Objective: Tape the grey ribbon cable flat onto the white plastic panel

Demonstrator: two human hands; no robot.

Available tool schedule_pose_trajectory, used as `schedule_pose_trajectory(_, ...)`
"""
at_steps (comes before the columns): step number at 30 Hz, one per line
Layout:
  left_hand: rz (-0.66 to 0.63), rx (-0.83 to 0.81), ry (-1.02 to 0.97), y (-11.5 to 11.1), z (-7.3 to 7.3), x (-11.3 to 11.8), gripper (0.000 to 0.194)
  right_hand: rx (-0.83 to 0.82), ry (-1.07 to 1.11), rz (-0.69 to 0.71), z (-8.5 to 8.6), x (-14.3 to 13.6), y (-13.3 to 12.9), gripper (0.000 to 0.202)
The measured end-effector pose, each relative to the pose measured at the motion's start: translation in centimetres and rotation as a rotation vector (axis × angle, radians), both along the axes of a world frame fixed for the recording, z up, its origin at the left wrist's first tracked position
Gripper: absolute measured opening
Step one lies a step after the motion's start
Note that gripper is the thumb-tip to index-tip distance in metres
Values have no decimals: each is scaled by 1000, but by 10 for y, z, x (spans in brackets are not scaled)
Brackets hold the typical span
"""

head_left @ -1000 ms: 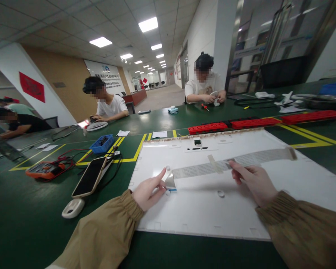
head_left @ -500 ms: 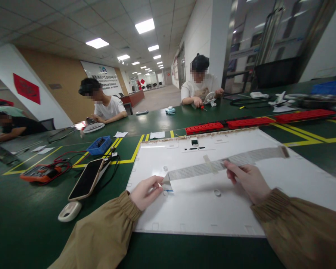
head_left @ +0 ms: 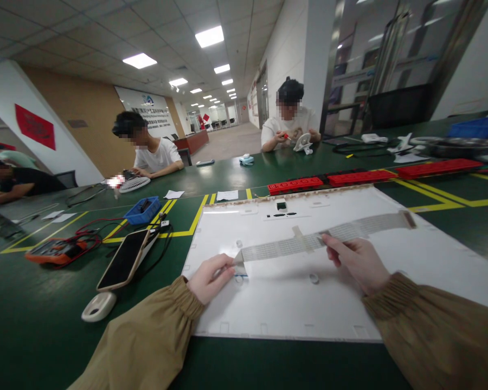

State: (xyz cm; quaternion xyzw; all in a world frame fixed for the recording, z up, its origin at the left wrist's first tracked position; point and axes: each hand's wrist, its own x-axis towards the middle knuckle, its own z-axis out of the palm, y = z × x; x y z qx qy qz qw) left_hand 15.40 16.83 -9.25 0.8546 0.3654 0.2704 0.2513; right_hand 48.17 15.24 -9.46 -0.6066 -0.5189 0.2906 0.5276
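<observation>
A long grey flat ribbon cable (head_left: 274, 249) stretches slantwise over a large white plastic panel (head_left: 276, 309). Its left end is folded at an angle and shows a thin blue edge. My left hand (head_left: 211, 277) pinches that folded end between thumb and fingers. Farther along, my right hand (head_left: 355, 260) has thumb and forefinger closed on the cable's lower edge. A strip of pale tape (head_left: 298, 235) crosses the cable between my hands. The cable's brownish far end (head_left: 409, 219) points to the right. Beneath it, a small round boss (head_left: 313, 278) stands on the panel.
Left of the panel lie a phone (head_left: 124, 259), a white oval object (head_left: 99, 307), an orange multimeter (head_left: 57, 252) with leads and a blue bin (head_left: 143, 210). Red strips (head_left: 361, 177) line the panel's far side. Two people work across the green table (head_left: 28, 314).
My hands and the cable keep nearly the same pose, while the view shifts slightly. Across the table, a person's hand has lifted a red-handled tool towards a white part.
</observation>
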Motion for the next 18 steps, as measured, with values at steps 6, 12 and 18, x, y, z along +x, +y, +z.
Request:
schedule_pose_trajectory(6,-1,12,-39,-1,0,1,26,-12,-40,3,1,0,-1,50)
schedule_pose_trajectory(12,15,22,-69,1,-5,-1,33,-8,-48,12,2,-1,-1,49)
schedule_pose_trajectory(18,-4,335,-198,-11,22,5,32,8,-75,31,-1,1,1,48)
